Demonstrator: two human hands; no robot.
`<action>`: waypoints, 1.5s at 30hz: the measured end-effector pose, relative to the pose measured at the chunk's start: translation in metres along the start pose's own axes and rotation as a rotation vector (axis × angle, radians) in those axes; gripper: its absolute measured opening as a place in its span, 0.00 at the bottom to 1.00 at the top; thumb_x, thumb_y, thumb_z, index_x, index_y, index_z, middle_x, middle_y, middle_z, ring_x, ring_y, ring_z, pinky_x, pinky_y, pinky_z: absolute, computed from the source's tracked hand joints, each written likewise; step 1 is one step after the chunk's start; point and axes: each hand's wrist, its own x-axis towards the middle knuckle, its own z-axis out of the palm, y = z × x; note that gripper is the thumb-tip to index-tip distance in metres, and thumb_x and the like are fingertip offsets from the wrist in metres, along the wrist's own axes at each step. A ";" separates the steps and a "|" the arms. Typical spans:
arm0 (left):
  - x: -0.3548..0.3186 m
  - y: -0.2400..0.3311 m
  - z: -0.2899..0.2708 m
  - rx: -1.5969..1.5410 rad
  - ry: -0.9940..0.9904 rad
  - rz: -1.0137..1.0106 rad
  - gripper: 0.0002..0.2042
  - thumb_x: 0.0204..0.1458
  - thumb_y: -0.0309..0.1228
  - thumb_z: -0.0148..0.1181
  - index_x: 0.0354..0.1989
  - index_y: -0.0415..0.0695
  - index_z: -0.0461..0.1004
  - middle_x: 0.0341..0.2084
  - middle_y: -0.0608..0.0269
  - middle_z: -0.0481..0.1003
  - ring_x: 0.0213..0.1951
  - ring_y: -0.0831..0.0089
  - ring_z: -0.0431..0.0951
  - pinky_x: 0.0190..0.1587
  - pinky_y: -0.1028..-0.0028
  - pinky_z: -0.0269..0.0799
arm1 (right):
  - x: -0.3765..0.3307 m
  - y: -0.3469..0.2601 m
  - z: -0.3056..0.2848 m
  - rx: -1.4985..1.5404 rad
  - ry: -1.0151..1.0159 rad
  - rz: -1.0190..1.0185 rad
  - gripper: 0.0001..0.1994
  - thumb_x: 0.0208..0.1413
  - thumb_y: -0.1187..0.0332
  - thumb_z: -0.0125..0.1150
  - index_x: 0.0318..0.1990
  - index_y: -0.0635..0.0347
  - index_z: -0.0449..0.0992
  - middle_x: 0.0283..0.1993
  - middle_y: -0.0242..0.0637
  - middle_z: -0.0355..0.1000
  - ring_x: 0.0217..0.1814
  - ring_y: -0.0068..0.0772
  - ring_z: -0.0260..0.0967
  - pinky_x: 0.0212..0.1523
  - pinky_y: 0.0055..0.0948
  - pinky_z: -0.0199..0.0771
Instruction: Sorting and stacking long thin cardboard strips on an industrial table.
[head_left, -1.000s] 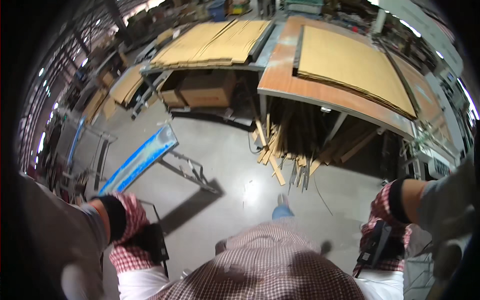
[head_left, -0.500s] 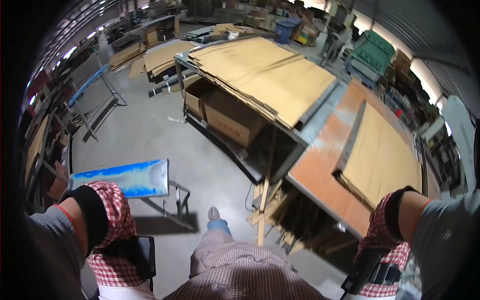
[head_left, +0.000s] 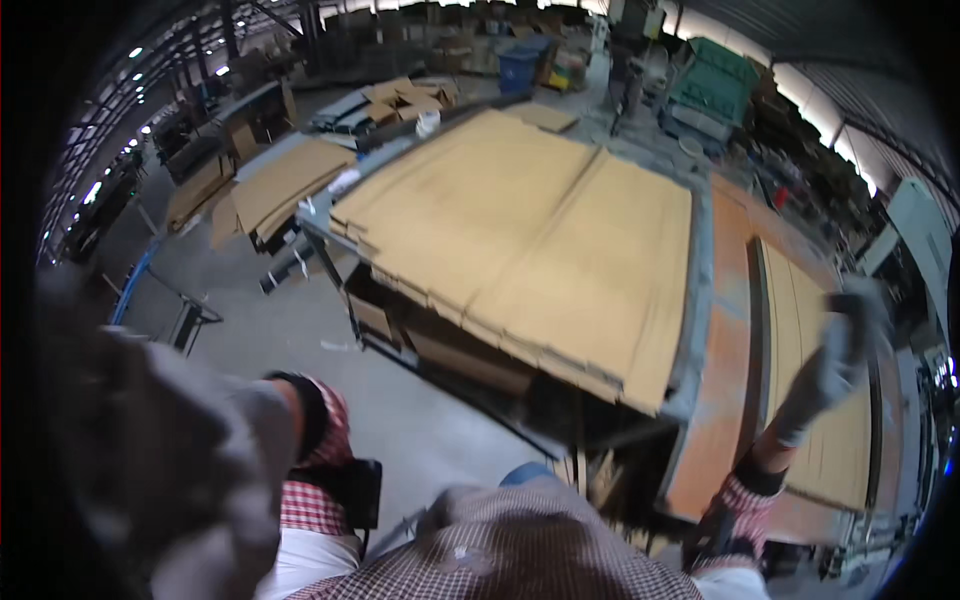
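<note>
My left hand (head_left: 180,460), in a grey work glove, is raised large and close at the left side. Motion smears its fingers, so their shape is lost. On the right, my gloved right hand (head_left: 825,375) hovers in front of a stack of tan sheets (head_left: 800,340) on an orange-topped table (head_left: 705,420). It is blurred too, and whether it holds anything does not show. A broad stack of thin tan sheets (head_left: 530,240) with uneven edges lies ahead on a metal-framed table (head_left: 688,375).
A cardboard box (head_left: 460,360) sits beneath the metal-framed table. More flat sheets (head_left: 290,185) are piled at the far left near a blue-topped stand (head_left: 137,285). A blue bin (head_left: 520,65) and a green container (head_left: 713,82) stand at the back.
Both hands have risen from beside my body, the left close to the camera. My view has turned and come nearer the sheet-covered table. The blue-and-white bench has left the view.
</note>
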 end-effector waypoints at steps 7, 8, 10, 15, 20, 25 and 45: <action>-0.453 -0.069 0.059 0.102 -0.401 -1.591 0.28 0.51 0.25 0.61 0.62 0.33 0.62 0.60 0.46 0.65 0.61 0.59 0.66 0.62 0.65 0.61 | -0.263 0.313 0.029 -1.065 -0.900 0.841 0.29 0.46 0.51 0.65 0.47 0.69 0.73 0.45 0.63 0.73 0.50 0.60 0.71 0.51 0.50 0.69; -0.491 -0.082 0.040 0.254 -0.582 -1.630 0.28 0.52 0.25 0.59 0.62 0.33 0.62 0.59 0.47 0.66 0.60 0.60 0.67 0.62 0.65 0.62 | -0.271 0.330 0.021 -1.038 -0.733 0.789 0.29 0.45 0.51 0.64 0.46 0.70 0.73 0.44 0.63 0.74 0.49 0.60 0.72 0.51 0.49 0.70; -0.541 -0.115 -0.009 0.298 -0.525 -1.731 0.27 0.52 0.26 0.58 0.62 0.33 0.63 0.56 0.47 0.68 0.59 0.58 0.68 0.62 0.65 0.63 | -0.295 0.335 0.008 -1.028 -0.593 0.770 0.28 0.44 0.52 0.64 0.45 0.71 0.73 0.43 0.63 0.74 0.49 0.60 0.72 0.51 0.48 0.71; -0.630 -0.272 -0.065 0.576 -1.009 -1.576 0.27 0.50 0.29 0.59 0.59 0.32 0.65 0.53 0.43 0.70 0.56 0.53 0.70 0.59 0.64 0.64 | -0.283 0.355 -0.022 -1.085 -0.856 1.168 0.25 0.43 0.58 0.61 0.43 0.71 0.73 0.43 0.63 0.73 0.46 0.61 0.72 0.47 0.47 0.73; -0.715 -0.389 -0.063 0.640 -1.330 -1.294 0.27 0.51 0.31 0.58 0.59 0.32 0.64 0.55 0.43 0.69 0.57 0.52 0.69 0.60 0.61 0.63 | -0.293 0.313 -0.024 -1.244 -0.916 1.158 0.18 0.48 0.62 0.59 0.42 0.67 0.72 0.40 0.60 0.74 0.44 0.61 0.72 0.46 0.45 0.73; -0.640 -0.303 0.180 -0.042 -1.162 -0.835 0.29 0.50 0.42 0.64 0.57 0.38 0.68 0.55 0.40 0.68 0.58 0.47 0.66 0.61 0.58 0.62 | -0.228 0.251 0.118 -1.360 -0.727 0.997 0.24 0.51 0.58 0.61 0.52 0.66 0.71 0.50 0.57 0.71 0.54 0.55 0.68 0.53 0.44 0.68; -0.593 -0.182 0.310 -0.763 -1.127 -0.621 0.41 0.50 0.53 0.57 0.65 0.35 0.56 0.67 0.38 0.51 0.68 0.40 0.48 0.67 0.46 0.42 | -0.300 0.250 0.138 -1.318 -0.622 1.084 0.41 0.57 0.43 0.51 0.69 0.65 0.52 0.73 0.52 0.49 0.76 0.53 0.42 0.72 0.51 0.36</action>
